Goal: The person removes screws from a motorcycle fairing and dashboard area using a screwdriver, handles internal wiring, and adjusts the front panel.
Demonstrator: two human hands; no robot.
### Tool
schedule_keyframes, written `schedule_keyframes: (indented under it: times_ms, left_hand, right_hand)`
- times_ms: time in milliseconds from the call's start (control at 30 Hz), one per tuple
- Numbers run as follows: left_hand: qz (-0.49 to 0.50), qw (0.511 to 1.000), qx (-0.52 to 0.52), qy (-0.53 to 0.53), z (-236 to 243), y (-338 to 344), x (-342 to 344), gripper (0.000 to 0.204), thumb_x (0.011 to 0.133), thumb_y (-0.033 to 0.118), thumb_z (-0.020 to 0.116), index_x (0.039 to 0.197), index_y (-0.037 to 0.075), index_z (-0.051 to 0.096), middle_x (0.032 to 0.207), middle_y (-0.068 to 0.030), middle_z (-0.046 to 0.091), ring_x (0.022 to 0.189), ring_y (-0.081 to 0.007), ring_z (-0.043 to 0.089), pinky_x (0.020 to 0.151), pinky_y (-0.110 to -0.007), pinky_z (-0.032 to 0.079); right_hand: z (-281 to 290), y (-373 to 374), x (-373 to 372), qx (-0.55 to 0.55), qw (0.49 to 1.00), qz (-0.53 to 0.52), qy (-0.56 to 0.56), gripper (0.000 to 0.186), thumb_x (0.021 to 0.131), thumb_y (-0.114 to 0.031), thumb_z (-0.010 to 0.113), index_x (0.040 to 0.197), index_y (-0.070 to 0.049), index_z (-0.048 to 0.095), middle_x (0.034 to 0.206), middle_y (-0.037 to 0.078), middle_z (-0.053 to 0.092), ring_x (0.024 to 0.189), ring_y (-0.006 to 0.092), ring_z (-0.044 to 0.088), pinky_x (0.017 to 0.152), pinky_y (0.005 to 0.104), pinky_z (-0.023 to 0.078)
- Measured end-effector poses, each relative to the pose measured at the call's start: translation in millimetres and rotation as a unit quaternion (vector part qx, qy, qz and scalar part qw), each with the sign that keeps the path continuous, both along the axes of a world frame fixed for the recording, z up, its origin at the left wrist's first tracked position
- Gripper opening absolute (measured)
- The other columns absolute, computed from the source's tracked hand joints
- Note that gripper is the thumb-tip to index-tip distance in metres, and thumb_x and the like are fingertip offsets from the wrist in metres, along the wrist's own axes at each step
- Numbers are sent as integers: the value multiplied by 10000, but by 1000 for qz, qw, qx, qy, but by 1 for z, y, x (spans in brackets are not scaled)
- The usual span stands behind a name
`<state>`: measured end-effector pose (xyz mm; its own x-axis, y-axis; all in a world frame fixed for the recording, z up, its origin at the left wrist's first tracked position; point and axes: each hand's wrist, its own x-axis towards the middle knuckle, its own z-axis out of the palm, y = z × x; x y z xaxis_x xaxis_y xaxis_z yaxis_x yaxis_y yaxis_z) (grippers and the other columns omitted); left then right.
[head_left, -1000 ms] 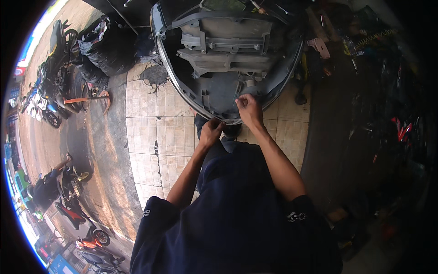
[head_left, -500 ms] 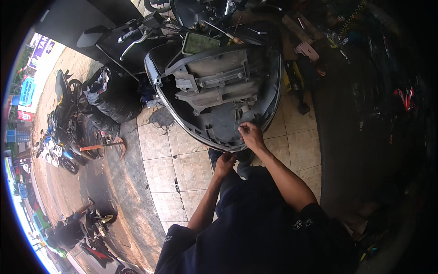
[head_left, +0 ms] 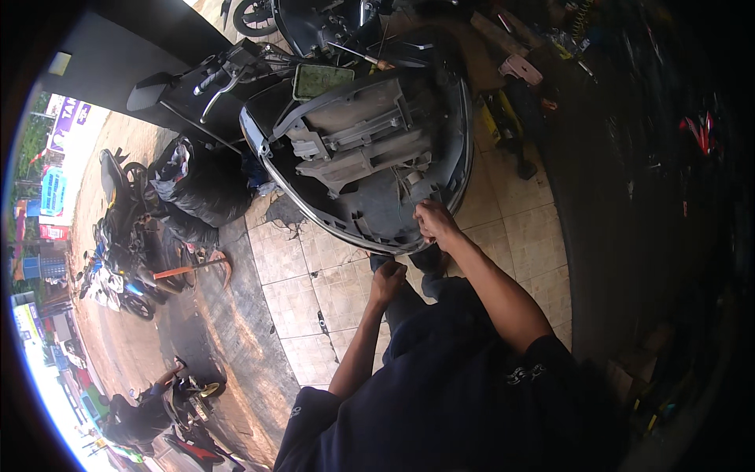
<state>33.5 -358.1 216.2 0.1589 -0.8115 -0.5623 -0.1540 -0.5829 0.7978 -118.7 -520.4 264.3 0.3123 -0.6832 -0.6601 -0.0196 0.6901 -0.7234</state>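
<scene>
While right hand (head_left: 435,225) and left hand (head_left: 389,281) curl closed beside the panel (head_left: 370,206), contents unclear, tugging could crack it.

Dressed in a dark navy short-sleeved shirt (head_left: 456,417), printed with small white marks (head_left: 525,375) on the right sleeve (head_left: 544,363) and left sleeve (head_left: 316,413); clad beyond the shirt in dark trousers (head_left: 402,308).

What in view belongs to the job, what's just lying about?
Apparently part of the job:
dark plastic motorcycle panel
right hand at its near edge
left hand just below the rim

Apparently just lying about:
black plastic bags
parked motorcycles
screwdriver and green tray, untouched but possibly job tools
</scene>
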Motion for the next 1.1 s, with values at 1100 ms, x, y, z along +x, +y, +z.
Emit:
schedule_keyframes:
  times_ms: [1100]
  left_hand:
    - [-23, 1000, -4, 15, 20, -46, 1, 303, 933, 280, 622, 945, -21, 654, 799, -80, 648, 735, -154, 589, 687, -325, 479]
  right_hand:
    - [21, -9, -49, 175, 972, 24, -158, 212, 905, -257, 530, 764, -100, 510, 494, -51, 333, 394, 85, 301, 466, 316, 332]
